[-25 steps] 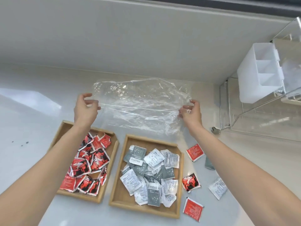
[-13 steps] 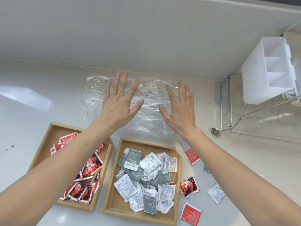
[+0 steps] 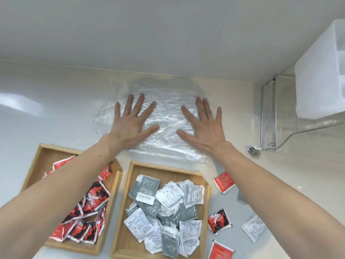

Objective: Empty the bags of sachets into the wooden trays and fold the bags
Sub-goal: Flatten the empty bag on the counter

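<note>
A clear, crinkled plastic bag (image 3: 168,113) lies flat on the white counter beyond the trays. My left hand (image 3: 132,122) rests palm down on its left part with fingers spread. My right hand (image 3: 203,124) presses flat on its right part, fingers spread as well. Neither hand grips anything. The left wooden tray (image 3: 43,152) holds several red sachets (image 3: 93,199), partly hidden by my left forearm. The right wooden tray (image 3: 164,169) holds several grey and white sachets (image 3: 168,208).
Loose sachets lie on the counter right of the trays: red ones (image 3: 224,182) (image 3: 219,220) (image 3: 220,250) and a white one (image 3: 253,228). A wire rack (image 3: 268,116) with a white plastic container (image 3: 317,75) stands at the far right. The wall rises just behind the bag.
A second ago both hands held the bag up by its side edges. They laid it down and now press it flat, having slid apart towards its sides.
</note>
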